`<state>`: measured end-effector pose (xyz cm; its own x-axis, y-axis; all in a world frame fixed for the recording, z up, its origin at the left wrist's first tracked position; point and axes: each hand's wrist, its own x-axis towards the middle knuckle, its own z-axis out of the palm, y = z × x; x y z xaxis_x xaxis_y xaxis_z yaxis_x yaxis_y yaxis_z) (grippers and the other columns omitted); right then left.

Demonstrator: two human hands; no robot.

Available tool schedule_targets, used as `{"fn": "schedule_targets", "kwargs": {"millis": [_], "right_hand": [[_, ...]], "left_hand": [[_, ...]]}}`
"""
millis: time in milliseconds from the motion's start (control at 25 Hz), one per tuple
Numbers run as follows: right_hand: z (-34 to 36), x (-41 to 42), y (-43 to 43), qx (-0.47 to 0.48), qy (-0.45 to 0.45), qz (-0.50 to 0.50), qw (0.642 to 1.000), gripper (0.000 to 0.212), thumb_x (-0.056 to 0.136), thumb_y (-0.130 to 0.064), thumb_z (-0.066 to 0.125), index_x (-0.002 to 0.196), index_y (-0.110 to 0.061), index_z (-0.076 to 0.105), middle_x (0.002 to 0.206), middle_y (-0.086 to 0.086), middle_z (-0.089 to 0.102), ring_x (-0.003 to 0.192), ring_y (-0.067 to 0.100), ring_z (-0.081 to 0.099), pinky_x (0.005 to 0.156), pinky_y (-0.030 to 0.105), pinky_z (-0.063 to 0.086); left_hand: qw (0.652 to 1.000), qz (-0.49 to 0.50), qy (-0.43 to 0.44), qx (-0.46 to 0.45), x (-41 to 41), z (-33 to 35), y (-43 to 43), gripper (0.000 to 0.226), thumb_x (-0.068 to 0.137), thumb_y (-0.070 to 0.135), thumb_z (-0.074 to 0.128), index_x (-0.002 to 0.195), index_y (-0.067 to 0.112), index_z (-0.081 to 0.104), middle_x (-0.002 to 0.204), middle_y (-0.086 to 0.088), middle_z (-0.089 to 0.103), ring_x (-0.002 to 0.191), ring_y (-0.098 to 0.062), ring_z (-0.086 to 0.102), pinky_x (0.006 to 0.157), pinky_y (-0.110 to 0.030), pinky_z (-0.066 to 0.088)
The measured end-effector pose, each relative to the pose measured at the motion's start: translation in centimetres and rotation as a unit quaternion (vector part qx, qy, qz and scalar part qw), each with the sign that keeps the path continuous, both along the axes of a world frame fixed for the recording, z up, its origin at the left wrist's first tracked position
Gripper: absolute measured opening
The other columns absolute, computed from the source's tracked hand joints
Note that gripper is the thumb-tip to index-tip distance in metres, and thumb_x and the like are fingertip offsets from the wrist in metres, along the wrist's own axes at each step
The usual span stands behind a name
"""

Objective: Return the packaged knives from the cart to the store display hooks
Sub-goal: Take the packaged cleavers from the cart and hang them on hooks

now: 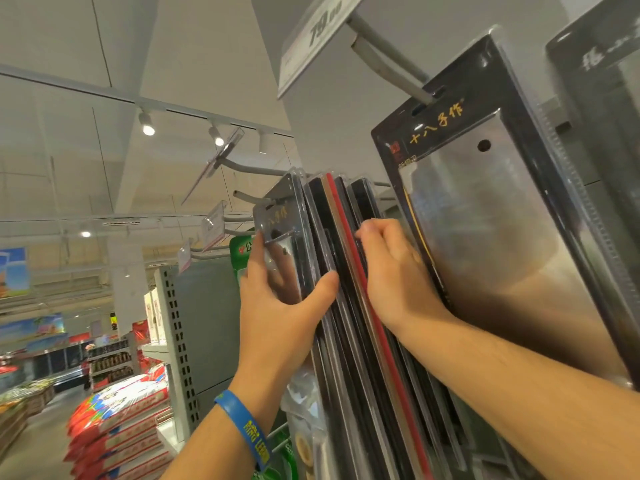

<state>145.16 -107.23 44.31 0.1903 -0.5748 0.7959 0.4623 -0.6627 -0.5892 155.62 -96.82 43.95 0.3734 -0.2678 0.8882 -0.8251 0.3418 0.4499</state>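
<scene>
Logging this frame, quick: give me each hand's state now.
Left hand: grips the front knife pack.
Right hand: curled into the hanging packs; grip cannot be told.

The large knife pack [485,220] is black with gold lettering and a silver blade. Left of it, the stack of packs [346,306] shows black, grey and one red edge. Further left: a blue wristband [242,427] with yellow characters, and red-and-white sacks [117,420] marked blue.
</scene>
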Motion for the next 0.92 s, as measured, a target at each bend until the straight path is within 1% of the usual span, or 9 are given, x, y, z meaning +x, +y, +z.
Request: {"fn": "schedule_targets", "kwargs": {"millis": [80, 200, 280, 400, 480, 640, 760, 840, 920], "right_hand": [[0.0, -0.1, -0.6, 0.033, -0.012, -0.004, 0.999, 0.024, 0.107, -0.045, 0.036, 0.091, -0.035, 0.051, 0.094, -0.017, 0.054, 0.078, -0.027, 0.044, 0.07, 0.006, 0.036], [0.5, 0.0, -1.7, 0.041, -0.061, -0.033, 0.997, 0.022, 0.108, -0.03, 0.041, 0.093, -0.022, 0.056, 0.078, -0.001, 0.053, 0.072, -0.01, 0.052, 0.06, 0.001, 0.037], [0.8, 0.3, -2.4, 0.047, -0.055, -0.062, 0.995, 0.021, 0.107, -0.024, 0.046, 0.096, -0.014, 0.06, 0.076, 0.004, 0.049, 0.073, 0.011, 0.054, 0.062, 0.017, 0.043], [1.2, 0.9, -3.1, 0.06, -0.022, -0.082, 0.995, 0.015, 0.106, -0.027, 0.051, 0.097, -0.032, 0.061, 0.081, -0.014, 0.052, 0.069, -0.007, 0.058, 0.06, 0.009, 0.044], [1.5, 1.3, -3.4, 0.058, -0.023, -0.057, 0.996, 0.017, 0.105, -0.027, 0.052, 0.097, -0.031, 0.066, 0.089, -0.011, 0.061, 0.069, -0.005, 0.062, 0.058, 0.009, 0.043], [1.5, 1.3, -3.2, 0.042, -0.035, -0.022, 0.998, 0.024, 0.104, -0.025, 0.055, 0.087, -0.018, 0.071, 0.087, 0.003, 0.067, 0.057, 0.001, 0.063, 0.048, 0.011, 0.044], [2.0, 1.0, -2.8, 0.016, -0.006, -0.045, 0.999, 0.021, 0.103, -0.027, 0.058, 0.091, -0.018, 0.073, 0.104, 0.001, 0.065, 0.074, 0.0, 0.066, 0.058, 0.007, 0.046], [2.4, 0.9, -2.6, 0.016, 0.002, -0.036, 0.999, 0.017, 0.103, -0.028, 0.06, 0.102, -0.018, 0.074, 0.113, 0.001, 0.063, 0.085, 0.006, 0.066, 0.066, 0.012, 0.048], [2.5, 0.8, -2.4, 0.034, -0.009, -0.017, 0.999, 0.013, 0.101, -0.031, 0.062, 0.109, -0.023, 0.069, 0.116, -0.004, 0.062, 0.084, 0.004, 0.063, 0.059, 0.008, 0.045]], "left_hand": [[1.0, 0.017, 0.002, -0.022, -0.2, -0.2, 0.2, 0.105, 0.057, 0.067, 0.068, 0.15, 0.052, 0.02, 0.109, 0.041, 0.04, 0.092, 0.033, 0.043, 0.072, -0.003, 0.037], [0.999, 0.026, 0.0, -0.019, -0.4, 0.0, 0.5, 0.103, 0.056, 0.067, 0.067, 0.148, 0.055, 0.02, 0.116, 0.03, 0.041, 0.095, 0.029, 0.045, 0.076, -0.007, 0.036], [0.999, 0.037, -0.002, -0.007, -0.5, 0.1, 0.8, 0.105, 0.055, 0.069, 0.068, 0.147, 0.057, 0.018, 0.117, 0.023, 0.044, 0.091, 0.024, 0.048, 0.075, -0.011, 0.039], [0.999, 0.051, -0.006, 0.001, -0.5, 0.2, 0.8, 0.105, 0.056, 0.07, 0.07, 0.147, 0.057, 0.019, 0.113, 0.013, 0.048, 0.086, 0.013, 0.053, 0.075, -0.02, 0.048], [0.998, 0.064, -0.011, 0.004, -0.4, 0.3, 0.8, 0.106, 0.056, 0.072, 0.07, 0.148, 0.055, 0.02, 0.111, 0.009, 0.049, 0.085, 0.011, 0.054, 0.072, -0.019, 0.047], [0.997, 0.073, -0.006, 0.013, -0.3, 0.4, 0.7, 0.112, 0.053, 0.077, 0.071, 0.148, 0.054, 0.017, 0.111, 0.011, 0.049, 0.086, 0.009, 0.054, 0.074, -0.021, 0.048], [0.997, 0.076, -0.003, 0.013, -0.2, 0.4, 0.7, 0.112, 0.051, 0.079, 0.07, 0.147, 0.056, 0.017, 0.11, 0.007, 0.049, 0.091, 0.002, 0.056, 0.08, -0.026, 0.051], [0.997, 0.08, -0.003, 0.02, -0.3, 0.4, 0.6, 0.113, 0.05, 0.08, 0.069, 0.146, 0.056, 0.016, 0.115, 0.005, 0.049, 0.103, -0.006, 0.056, 0.091, -0.036, 0.053], [0.997, 0.078, -0.002, 0.027, -0.4, 0.4, 0.7, 0.116, 0.048, 0.082, 0.07, 0.147, 0.055, 0.016, 0.116, 0.003, 0.049, 0.105, -0.008, 0.057, 0.095, -0.039, 0.052]]}}
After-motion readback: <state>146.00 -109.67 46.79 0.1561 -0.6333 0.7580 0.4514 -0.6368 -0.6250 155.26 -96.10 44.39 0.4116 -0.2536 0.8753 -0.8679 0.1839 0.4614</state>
